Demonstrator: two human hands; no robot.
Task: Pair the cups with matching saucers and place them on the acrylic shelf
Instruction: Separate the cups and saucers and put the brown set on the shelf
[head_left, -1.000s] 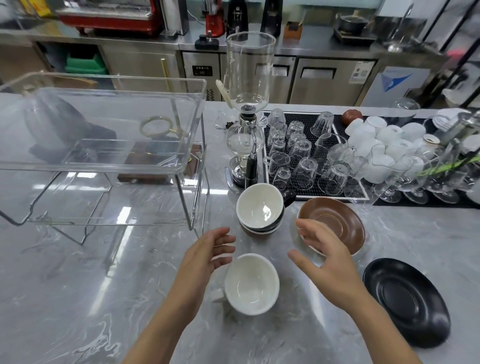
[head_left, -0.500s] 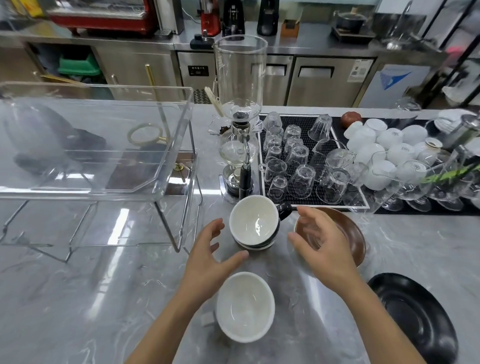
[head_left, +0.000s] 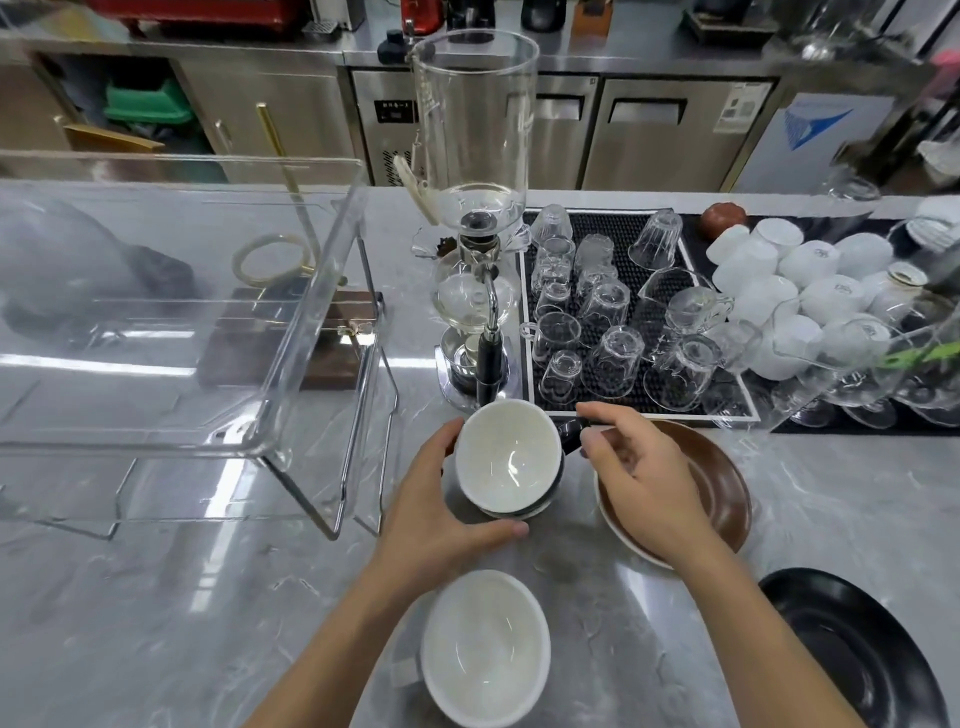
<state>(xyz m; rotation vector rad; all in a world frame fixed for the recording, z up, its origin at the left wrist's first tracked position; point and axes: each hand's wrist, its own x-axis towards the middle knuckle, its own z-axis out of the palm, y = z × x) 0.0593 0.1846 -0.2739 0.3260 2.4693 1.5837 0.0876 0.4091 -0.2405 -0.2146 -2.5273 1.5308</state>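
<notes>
Two nested cups (head_left: 509, 460) with white insides and dark outsides stand mid-counter. My left hand (head_left: 441, 512) curls round the stack's left and front side. My right hand (head_left: 644, 478) pinches the top cup's dark handle (head_left: 569, 434) at its right. A brown saucer (head_left: 727, 483) lies right of the stack, partly under my right hand. A black saucer (head_left: 857, 654) sits at the lower right. A lone white cup (head_left: 485, 647) stands near the front edge. The clear acrylic shelf (head_left: 171, 332) stands at the left.
A glass siphon coffee maker (head_left: 475, 218) rises just behind the stacked cups. A black mat with several upturned glasses (head_left: 608, 312) and white cups (head_left: 810, 291) fills the back right. A dark wooden board (head_left: 291, 338) lies behind the shelf.
Both hands moved forward from above the lone white cup to the stacked cups. The left hand now wraps the stack and the right hand has taken the handle.
</notes>
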